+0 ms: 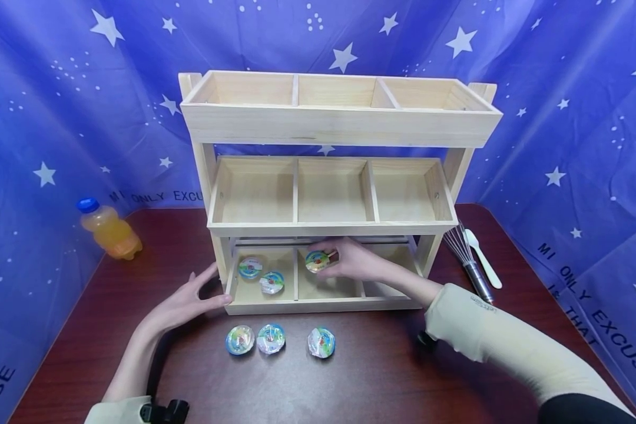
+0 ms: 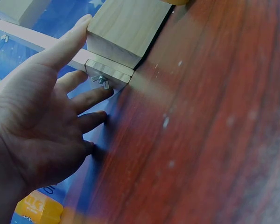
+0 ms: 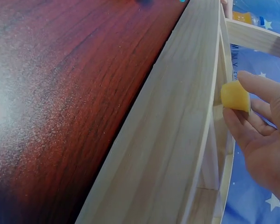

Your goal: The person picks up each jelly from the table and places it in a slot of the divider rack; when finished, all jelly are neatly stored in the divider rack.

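My right hand (image 1: 347, 259) pinches a small jelly cup (image 1: 317, 261) with a printed lid over the middle compartment of the wooden rack's bottom tier. Its yellow side (image 3: 235, 96) shows in the right wrist view. Two more cups lie in the left compartment, a left one (image 1: 250, 268) and a right one (image 1: 272, 282). On the table before the rack (image 1: 323, 305) stand three others: a left cup (image 1: 240, 340), a middle cup (image 1: 271, 338) and a right cup (image 1: 321, 342). Fingers spread, my left hand (image 1: 185, 303) touches the bottom tier's left end with its thumb.
The rack's middle tier (image 1: 331, 228) and top tier (image 1: 344, 125) rise above the right hand. An orange drink bottle (image 1: 110, 229) stands at the left. A whisk (image 1: 471, 265) and a white plastic knife-like utensil (image 1: 483, 259) lie right of the rack. A blue starred curtain (image 1: 85, 106) surrounds the table.
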The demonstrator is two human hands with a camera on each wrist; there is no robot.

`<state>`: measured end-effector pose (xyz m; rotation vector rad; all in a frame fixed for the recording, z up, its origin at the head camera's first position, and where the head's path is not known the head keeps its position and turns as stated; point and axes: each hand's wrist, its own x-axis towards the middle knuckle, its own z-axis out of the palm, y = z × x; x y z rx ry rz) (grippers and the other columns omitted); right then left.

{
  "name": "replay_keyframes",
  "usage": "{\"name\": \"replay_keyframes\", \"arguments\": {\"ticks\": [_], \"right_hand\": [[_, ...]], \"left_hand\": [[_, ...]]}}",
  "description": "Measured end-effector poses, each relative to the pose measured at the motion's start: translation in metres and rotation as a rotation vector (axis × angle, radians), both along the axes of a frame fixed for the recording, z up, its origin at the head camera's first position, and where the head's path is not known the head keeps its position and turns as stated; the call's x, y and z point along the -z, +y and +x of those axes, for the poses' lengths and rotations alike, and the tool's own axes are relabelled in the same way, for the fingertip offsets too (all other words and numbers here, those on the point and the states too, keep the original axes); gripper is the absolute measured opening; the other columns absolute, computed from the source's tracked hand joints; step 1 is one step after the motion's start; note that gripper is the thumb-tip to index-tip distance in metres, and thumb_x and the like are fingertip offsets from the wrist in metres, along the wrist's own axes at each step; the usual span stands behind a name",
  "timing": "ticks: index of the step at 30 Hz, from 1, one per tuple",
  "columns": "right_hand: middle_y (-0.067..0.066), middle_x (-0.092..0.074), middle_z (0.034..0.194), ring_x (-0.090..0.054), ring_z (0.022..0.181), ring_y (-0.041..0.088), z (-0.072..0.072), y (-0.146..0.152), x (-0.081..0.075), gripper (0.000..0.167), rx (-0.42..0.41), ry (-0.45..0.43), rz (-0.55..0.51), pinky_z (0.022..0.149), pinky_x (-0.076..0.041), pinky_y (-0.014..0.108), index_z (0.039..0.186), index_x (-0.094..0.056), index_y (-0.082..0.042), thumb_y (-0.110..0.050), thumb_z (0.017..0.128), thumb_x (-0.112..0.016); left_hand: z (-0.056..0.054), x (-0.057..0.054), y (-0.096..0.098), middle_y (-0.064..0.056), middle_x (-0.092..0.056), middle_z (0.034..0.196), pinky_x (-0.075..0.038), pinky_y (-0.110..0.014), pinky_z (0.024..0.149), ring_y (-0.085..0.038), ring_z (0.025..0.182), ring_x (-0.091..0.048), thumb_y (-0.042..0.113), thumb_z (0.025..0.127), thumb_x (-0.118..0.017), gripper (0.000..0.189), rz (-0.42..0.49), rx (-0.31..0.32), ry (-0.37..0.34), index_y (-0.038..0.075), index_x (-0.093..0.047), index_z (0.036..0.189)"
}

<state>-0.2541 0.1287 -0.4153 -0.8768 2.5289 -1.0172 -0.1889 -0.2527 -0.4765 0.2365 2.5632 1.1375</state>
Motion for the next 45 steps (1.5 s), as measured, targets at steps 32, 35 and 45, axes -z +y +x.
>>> {"name": "replay_keyframes", "arguments": {"ticks": [32, 35, 45], "right_hand": [[0.011, -0.074, 0.117, -0.069, 0.094, 0.009, -0.002, -0.015, 0.019, 0.052, -0.182, -0.016, 0.128, 0.085, -0.057, 0.019, 0.129, -0.069, -0.004, -0.016, 0.082, -0.086], [0.011, -0.073, 0.12, -0.07, 0.097, 0.011, -0.002, -0.014, 0.021, 0.053, -0.172, -0.032, 0.114, 0.087, -0.057, 0.02, 0.131, -0.067, -0.004, -0.015, 0.082, -0.085], [0.019, -0.069, 0.126, -0.07, 0.112, 0.029, -0.001, -0.005, 0.025, 0.061, -0.126, -0.089, -0.011, 0.097, -0.06, 0.032, 0.139, -0.061, -0.001, -0.017, 0.085, -0.084]], "left_hand": [[-0.001, -0.003, 0.003, -0.025, -0.012, 0.171, -0.005, -0.085, 0.113, -0.065, 0.151, 0.009, 0.052, 0.093, -0.069, 0.099, -0.018, -0.01, -0.04, 0.025, -0.01, 0.167], [-0.001, -0.002, 0.002, -0.025, -0.012, 0.171, -0.005, -0.085, 0.114, -0.064, 0.151, 0.01, 0.052, 0.093, -0.069, 0.099, -0.016, -0.014, -0.044, 0.025, -0.01, 0.167], [0.0, -0.002, 0.001, -0.025, -0.013, 0.171, -0.006, -0.086, 0.113, -0.065, 0.151, 0.008, 0.051, 0.093, -0.07, 0.098, -0.014, -0.006, -0.024, 0.025, -0.011, 0.167]]}}
